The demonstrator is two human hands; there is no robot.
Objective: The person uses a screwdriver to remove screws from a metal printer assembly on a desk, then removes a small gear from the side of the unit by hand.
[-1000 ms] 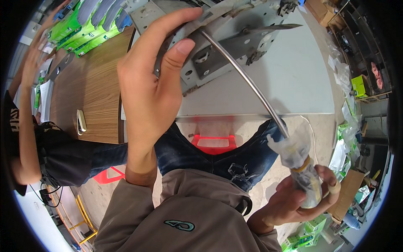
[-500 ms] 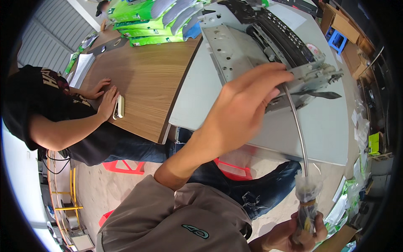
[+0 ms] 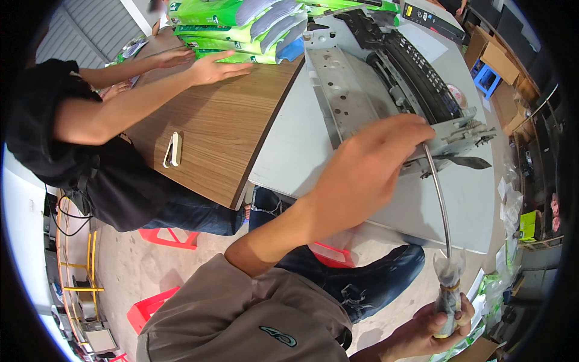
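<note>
My left hand (image 3: 368, 169) has its fingers curled at the near edge of a metal machine chassis (image 3: 341, 78), which has a black slotted strip and small mechanisms along it. A long metal rod (image 3: 439, 199) runs from beside those fingers down to a handle (image 3: 447, 304) wrapped in cloudy plastic with a band round it. My right hand (image 3: 431, 329) is closed on that handle, low at the right. A dark flat blade-like piece (image 3: 464, 161) sticks out from the chassis on the grey table (image 3: 464, 217).
A co-worker's arm (image 3: 114, 117) reaches over the wooden table (image 3: 205, 145), near stacked green packs (image 3: 211, 18) and a white stapler (image 3: 173, 149). Red stools (image 3: 151, 308) stand below. Cardboard boxes (image 3: 494, 57), a blue stool (image 3: 485, 78) and plastic wrappings are at the right.
The view has swung, bringing more chassis and wooden table into sight. The co-worker's hands have moved from the stapler up toward the green packs. My hands stay on the chassis and handle.
</note>
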